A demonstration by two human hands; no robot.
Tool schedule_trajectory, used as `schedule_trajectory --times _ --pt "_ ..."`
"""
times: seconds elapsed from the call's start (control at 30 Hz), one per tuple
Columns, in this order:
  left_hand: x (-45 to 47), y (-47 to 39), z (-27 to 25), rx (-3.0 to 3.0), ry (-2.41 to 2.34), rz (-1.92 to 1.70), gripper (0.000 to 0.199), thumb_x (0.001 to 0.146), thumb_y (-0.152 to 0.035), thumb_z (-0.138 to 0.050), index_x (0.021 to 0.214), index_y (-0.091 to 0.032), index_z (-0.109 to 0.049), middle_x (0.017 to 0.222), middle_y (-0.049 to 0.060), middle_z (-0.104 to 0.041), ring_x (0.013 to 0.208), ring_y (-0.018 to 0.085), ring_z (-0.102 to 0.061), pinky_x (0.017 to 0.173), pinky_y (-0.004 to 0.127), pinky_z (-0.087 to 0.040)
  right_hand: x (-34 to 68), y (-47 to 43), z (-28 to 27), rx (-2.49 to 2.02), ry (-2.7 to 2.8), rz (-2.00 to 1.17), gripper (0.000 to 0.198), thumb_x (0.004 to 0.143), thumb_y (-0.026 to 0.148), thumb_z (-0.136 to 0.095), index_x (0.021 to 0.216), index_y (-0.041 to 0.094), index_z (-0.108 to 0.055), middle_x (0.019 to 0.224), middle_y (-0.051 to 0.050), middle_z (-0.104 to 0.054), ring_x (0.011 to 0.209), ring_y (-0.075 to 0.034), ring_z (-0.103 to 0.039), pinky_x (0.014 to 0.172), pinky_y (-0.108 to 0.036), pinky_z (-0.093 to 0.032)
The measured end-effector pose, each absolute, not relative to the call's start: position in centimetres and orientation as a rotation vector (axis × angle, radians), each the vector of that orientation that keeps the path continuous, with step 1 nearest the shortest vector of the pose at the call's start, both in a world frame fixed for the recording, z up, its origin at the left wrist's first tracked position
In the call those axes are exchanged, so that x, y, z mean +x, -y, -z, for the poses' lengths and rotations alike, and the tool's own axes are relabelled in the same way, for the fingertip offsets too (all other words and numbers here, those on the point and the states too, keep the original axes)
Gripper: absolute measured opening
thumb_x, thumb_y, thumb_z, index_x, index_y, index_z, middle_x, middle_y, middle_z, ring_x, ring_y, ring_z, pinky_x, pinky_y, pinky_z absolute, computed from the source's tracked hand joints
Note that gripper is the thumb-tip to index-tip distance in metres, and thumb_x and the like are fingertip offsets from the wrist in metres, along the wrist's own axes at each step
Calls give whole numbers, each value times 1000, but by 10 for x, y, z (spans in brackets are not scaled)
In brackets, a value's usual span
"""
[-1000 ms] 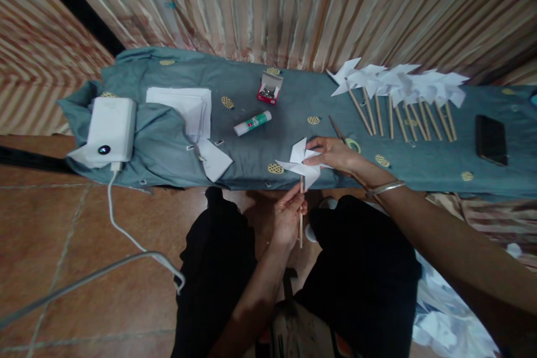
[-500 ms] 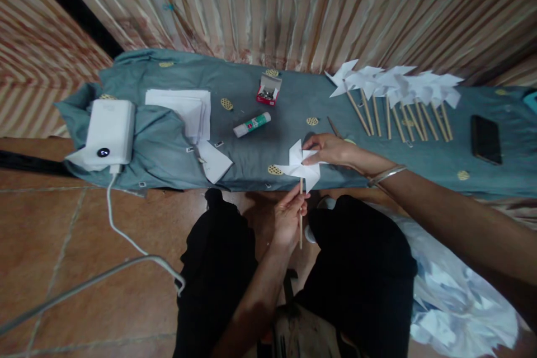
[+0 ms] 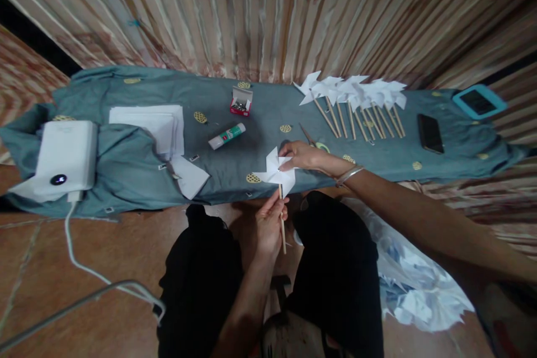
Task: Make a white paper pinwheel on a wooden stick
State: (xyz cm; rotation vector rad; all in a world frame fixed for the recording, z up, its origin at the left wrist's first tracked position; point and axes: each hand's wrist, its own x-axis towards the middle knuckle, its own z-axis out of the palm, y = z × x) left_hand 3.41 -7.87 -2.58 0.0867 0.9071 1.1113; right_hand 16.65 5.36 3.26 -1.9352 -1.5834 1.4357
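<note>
A white paper pinwheel [image 3: 273, 171] is at the front edge of the cloth-covered bench, its blades facing up. Its thin wooden stick [image 3: 282, 235] points down towards my lap, and my left hand [image 3: 269, 224] is closed around it just below the blades. From the right, my right hand [image 3: 304, 155] has its fingers pinched at the pinwheel's centre and one blade. Whether a small pin sits under those fingertips is too small to make out. Just behind my right hand lie scissors [image 3: 322, 146], partly hidden by it.
Several finished pinwheels [image 3: 356, 92] lie in a row at the back right. Beyond them are a black phone [image 3: 430, 133] and a blue-framed device [image 3: 479, 102]. Leftward are a glue stick [image 3: 227, 136], a red box of metal pins [image 3: 241, 102], paper sheets [image 3: 146, 117] and a corded power bank [image 3: 67, 156].
The view has swung to the right, so everything sits further left and the blue-framed device shows fully. More of the scissors is visible. Both hands keep their hold on the pinwheel.
</note>
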Motion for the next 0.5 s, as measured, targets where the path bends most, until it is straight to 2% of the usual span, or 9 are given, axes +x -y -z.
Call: schedule_trajectory --times 0.37,0.5 --pt "35 77 30 108 -932 -1120 40 52 -22 -86 90 -16 -78 73 7 -73 51 4 -48 49 19 -34 169 -60 -27 -2054 1708 -1395 25 59 14 -79 82 14 -70 78 -2 -69 72 -15 -62 67 -24 -47" --pt "35 79 29 120 -921 -1123 42 53 -24 -86 94 -18 -77 73 6 -73 52 4 -49 52 19 -36 169 -60 -26 -2067 1713 -1394 27 59 15 -79 84 13 -69 79 -4 -69 70 -16 -62 63 -24 -47"
